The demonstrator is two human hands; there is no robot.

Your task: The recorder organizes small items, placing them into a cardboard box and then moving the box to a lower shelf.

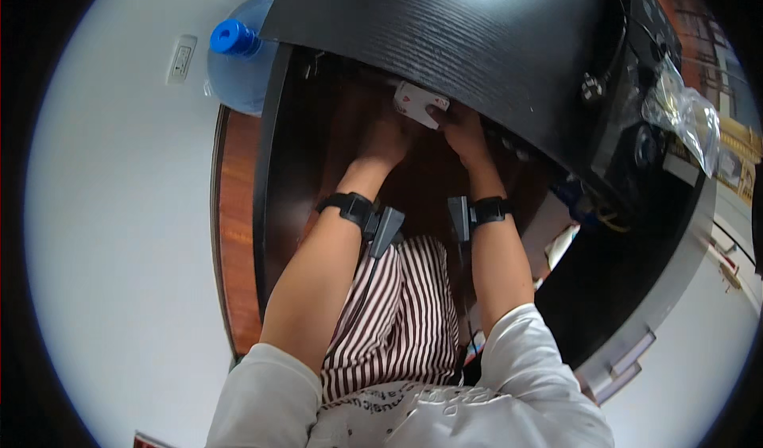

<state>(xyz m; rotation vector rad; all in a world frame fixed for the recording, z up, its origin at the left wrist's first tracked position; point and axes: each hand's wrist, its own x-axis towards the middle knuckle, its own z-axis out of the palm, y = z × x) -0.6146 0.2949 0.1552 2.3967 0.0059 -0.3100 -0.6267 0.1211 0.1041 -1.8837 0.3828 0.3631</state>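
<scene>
A playing card (416,103) with red hearts faces up near the front edge of the black wood-grain desk (429,37); whether more cards lie beneath it, I cannot tell. My right hand (464,131) grips it at its lower right corner, with the thumb on its face. On its left side is my left hand (384,133), blurred and in shadow, its fingers mostly hidden, so its hold is unclear. Both wrists wear black straps with small grey devices.
A large clear water bottle (238,81) with a blue cap stands left of the desk by the wall. A black plug (593,86) and a crumpled clear plastic bag (685,111) are at the right. Striped cloth (411,311) covers my legs below the hands.
</scene>
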